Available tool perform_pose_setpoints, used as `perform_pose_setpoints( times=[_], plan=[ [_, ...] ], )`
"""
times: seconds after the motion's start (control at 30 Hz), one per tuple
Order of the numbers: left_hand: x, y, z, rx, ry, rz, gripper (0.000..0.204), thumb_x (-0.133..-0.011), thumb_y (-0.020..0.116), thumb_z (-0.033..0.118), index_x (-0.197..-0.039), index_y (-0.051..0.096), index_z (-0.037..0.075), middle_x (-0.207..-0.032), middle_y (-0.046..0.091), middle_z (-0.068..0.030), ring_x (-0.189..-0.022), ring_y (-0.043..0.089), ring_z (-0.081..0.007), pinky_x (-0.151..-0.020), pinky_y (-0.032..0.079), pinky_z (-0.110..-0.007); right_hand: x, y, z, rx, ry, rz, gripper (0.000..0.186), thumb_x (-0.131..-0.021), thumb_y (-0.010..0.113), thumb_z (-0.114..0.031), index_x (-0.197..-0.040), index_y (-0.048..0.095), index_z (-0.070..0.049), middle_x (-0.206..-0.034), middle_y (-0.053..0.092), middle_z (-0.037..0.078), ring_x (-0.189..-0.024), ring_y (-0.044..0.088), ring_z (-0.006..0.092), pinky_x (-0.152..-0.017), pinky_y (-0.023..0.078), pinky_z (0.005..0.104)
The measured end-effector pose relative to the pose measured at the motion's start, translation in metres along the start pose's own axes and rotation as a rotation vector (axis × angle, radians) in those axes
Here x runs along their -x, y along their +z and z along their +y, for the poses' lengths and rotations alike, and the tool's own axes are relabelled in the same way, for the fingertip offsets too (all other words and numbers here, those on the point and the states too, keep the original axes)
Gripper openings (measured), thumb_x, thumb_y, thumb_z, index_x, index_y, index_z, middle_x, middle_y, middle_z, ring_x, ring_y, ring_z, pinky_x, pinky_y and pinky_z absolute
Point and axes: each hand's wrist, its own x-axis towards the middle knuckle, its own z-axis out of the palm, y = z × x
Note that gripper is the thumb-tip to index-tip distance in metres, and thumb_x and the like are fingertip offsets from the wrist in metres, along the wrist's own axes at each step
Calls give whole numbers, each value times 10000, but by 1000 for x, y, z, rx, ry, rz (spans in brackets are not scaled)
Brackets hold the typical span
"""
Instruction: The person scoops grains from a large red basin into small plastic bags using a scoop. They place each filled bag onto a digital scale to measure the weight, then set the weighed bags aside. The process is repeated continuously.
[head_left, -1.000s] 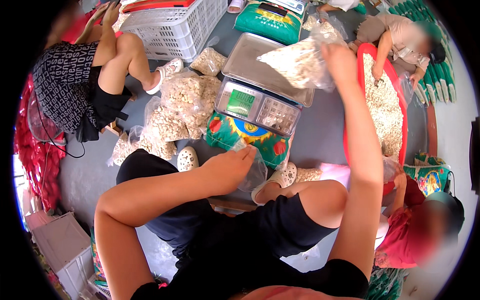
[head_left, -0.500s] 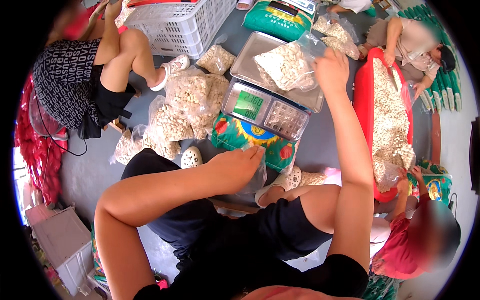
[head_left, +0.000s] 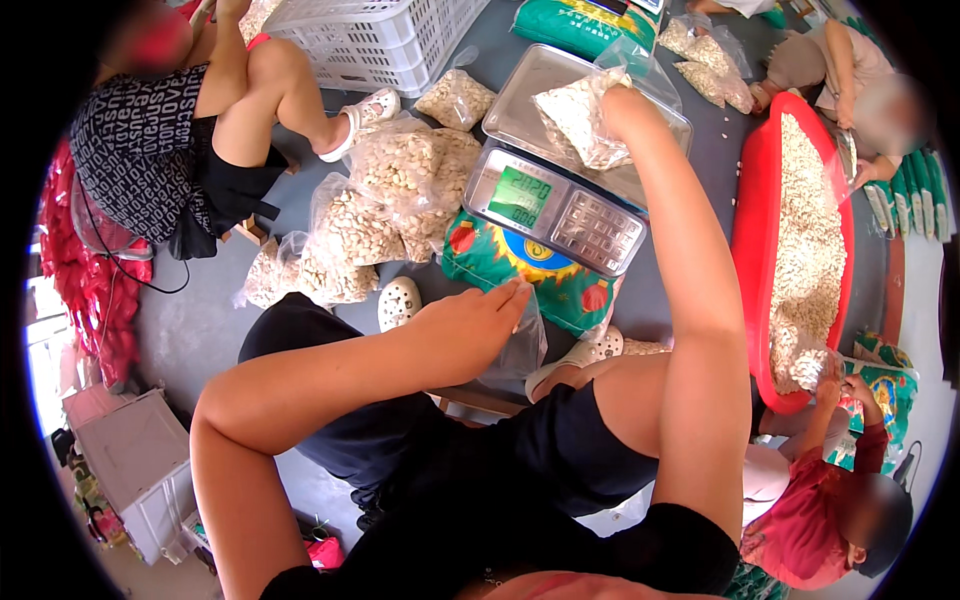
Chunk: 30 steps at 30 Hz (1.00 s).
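Observation:
My left hand (head_left: 485, 325) is closed on a clear, seemingly empty plastic bag (head_left: 515, 350), just below the silver digital scale (head_left: 555, 210), which rests on a green patterned sack (head_left: 510, 295). On the scale's steel tray (head_left: 515, 100) lies an open clear bag of pale dried pieces (head_left: 570, 120). My right hand (head_left: 630, 115) reaches onto it, fingers curled at the bag's top, fingertips partly hidden. Several filled bags (head_left: 395, 170) are piled left of the scale.
A co-worker (head_left: 160, 140) sits left beside a white crate (head_left: 370, 40). A long red tub (head_left: 760, 240) of pale pieces stands right, with one worker (head_left: 840, 70) behind it and another (head_left: 820, 520) bagging at its near end. Green sacks (head_left: 905, 190) lie at right.
The bag of pieces has settled on the tray, and my right hand has moved from its side onto its top. The scale's display has changed. My left hand still grips the clear bag.

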Motion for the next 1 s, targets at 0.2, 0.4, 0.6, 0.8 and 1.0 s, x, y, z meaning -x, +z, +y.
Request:
perform_pose_setpoints(
  times=[0.2,0.4,0.6,0.8,1.0],
  plan=[
    [7,-3,-7,25,-37,-68,649,-763,535,-3,-1362,305,-99,-1403,377,-244,-961,582,-369,-833,505,-418,-19,19,3,-12,-39,118,423,-876,489,-136,-1283,470,-25,-1339,439,265,-1217,473,395,-980,436,452],
    [8,-11,-14,55,-74,-118,698,-740,551,-30,-1380,279,-88,-1415,363,-238,-1042,560,-387,-882,484,-416,-2,17,-4,58,-45,133,368,-918,433,-212,-1271,508,-146,-1325,474,157,-1190,493,368,-944,458,447],
    [12,-13,-16,69,-87,-115,718,-738,548,-35,-1397,264,-69,-1425,363,-217,-1055,555,-383,-896,474,-417,-8,24,4,-176,-22,158,342,-887,480,-180,-1214,577,-199,-1310,500,126,-1098,576,324,-888,484,432],
    [20,-14,-20,73,-138,-87,728,-729,542,-47,-1402,266,-66,-1421,369,-221,-1082,546,-382,-905,469,-421,-5,16,3,-173,-24,227,358,-836,517,-155,-1178,610,-208,-1145,618,134,-1059,594,312,-871,485,414],
    [18,-16,-26,119,-173,-99,764,-693,557,-63,-1402,273,-67,-1416,368,-236,-1148,517,-378,-937,454,-403,-5,3,14,-546,78,341,362,-716,685,-155,-1076,653,-175,-914,674,148,-844,660,292,-732,524,381]
  ],
)
